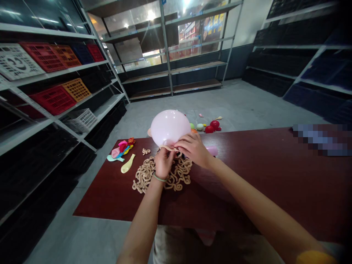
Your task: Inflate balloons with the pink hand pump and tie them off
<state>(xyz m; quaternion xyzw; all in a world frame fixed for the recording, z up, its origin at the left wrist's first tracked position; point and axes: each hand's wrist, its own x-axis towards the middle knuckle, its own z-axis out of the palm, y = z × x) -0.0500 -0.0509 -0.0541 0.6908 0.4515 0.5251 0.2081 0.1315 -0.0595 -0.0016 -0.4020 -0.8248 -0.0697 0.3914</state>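
Observation:
A pale pink inflated balloon (170, 126) stands above the table's far side, its neck end toward me. Below it, my left hand (163, 163) is closed in a pinch on a beige cord (166, 147) at the balloon's neck. My right hand (192, 148) is closed too, fingertips on the same cord from the right side; its fingers partly cover the neck, so whether the cord is looped around it I cannot tell. Under both hands lies a loose pile of beige twisted cord pieces (144, 174). Close to my right hand, a light purple cylinder-like thing (212, 150) is partly hidden.
Limp balloons, including a yellow one (128, 164), lie at the left of the dark red table (247, 172). Several small inflated balloons, some red (209, 129), are on the floor beyond. Shelves with plastic crates (55, 97) stand left. A blurred-out patch (321, 141) is at right.

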